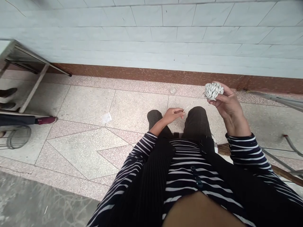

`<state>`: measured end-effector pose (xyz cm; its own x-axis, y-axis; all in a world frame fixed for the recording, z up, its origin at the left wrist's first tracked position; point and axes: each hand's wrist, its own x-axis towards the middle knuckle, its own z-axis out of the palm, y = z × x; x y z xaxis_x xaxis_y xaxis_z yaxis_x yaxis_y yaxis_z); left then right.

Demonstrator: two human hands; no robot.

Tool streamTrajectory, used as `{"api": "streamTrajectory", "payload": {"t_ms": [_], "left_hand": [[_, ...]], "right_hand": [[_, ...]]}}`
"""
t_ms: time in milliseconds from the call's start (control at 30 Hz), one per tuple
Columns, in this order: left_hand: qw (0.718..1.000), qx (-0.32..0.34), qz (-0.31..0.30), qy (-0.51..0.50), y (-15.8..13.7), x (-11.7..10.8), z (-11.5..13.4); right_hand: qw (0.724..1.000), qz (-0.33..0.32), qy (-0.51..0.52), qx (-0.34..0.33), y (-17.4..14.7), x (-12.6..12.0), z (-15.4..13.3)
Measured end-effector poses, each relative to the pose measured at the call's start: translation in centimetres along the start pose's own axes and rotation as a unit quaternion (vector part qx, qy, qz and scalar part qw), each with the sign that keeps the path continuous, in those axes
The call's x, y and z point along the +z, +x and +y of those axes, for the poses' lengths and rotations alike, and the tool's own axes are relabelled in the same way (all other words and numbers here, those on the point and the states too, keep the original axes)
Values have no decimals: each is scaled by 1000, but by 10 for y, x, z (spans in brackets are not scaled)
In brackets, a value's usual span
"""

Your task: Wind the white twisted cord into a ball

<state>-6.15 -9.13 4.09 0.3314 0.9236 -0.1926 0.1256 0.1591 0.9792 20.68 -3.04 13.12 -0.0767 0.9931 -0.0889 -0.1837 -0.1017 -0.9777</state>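
Off to the right, my right hand [229, 102] is raised with fingers and thumb curled round a knotted ball of pale cord with dark flecks [213, 91]. From this ball a thin strand [191, 104] runs down to the left. Its other end meets the fingertips of my left hand [173, 115], which is closed in a pinch above my knees. On the floor past my knees lies a small round ball of similar string [173, 91]. A thin loose loop of it [177, 101] seems to trail nearby.
A white tiled wall [151, 34] rises ahead above a brown skirting. At the left stand a metal-legged table [35, 86] and another person's foot in a red shoe [47, 120]. White paper [106, 118] lies on the floor. Metal tube frames [293, 146] stand at the right.
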Motion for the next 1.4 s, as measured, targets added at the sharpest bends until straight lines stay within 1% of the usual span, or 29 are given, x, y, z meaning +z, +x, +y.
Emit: {"api": "streamTrajectory", "payload": {"t_ms": [100,233,400,433,500,533,600,667,733,800,900,967,1000,1100,1167,1233,1300,1333,1400], "left_hand": [[1000,13,-1,18,-1,1,4],[998,29,-13,45,-3,-4,-3],[983,-3,-27,181,-14,-8,-12],[981,0,-32,192,-18,-8,-10],[979,26,-42,197,-27,-6,-1],[978,45,-46,197,-31,-6,6],[975,87,-39,202,-36,-6,24],[969,126,-13,212,-33,-9,41],[964,148,16,221,-22,-17,55],[961,151,42,227,-6,-28,61],[963,134,71,224,18,-43,54],[971,115,63,201,29,-44,41],[976,103,51,184,33,-41,33],[989,68,16,132,34,-19,9],[993,49,1,108,28,-1,-4],[995,29,-11,98,17,13,-12],[995,8,-25,98,6,22,-14],[994,3,-34,101,0,25,-13],[990,12,-51,128,-8,26,-8]], "right_hand": [[999,24,-19,-12,9,1,13],[997,55,-38,-38,18,-2,23],[988,71,-72,-113,25,-3,25],[985,73,-94,-127,28,-3,26],[970,86,-170,-152,34,-3,33],[959,94,-218,-154,37,-3,39],[940,97,-299,-134,38,0,55],[937,59,-331,-92,32,8,75],[946,-20,-319,-61,17,20,93],[951,-92,-292,-36,-3,31,104],[959,-156,-237,4,-31,44,103],[966,-174,-188,28,-44,48,91],[971,-176,-154,40,-48,50,83],[987,-144,-51,51,-52,51,60],[994,-101,-25,36,-49,50,52],[998,-54,-30,27,-41,48,51],[998,-6,-53,24,-30,44,58],[997,19,-73,17,-24,42,64],[987,68,-148,-9,-11,36,77]]}}
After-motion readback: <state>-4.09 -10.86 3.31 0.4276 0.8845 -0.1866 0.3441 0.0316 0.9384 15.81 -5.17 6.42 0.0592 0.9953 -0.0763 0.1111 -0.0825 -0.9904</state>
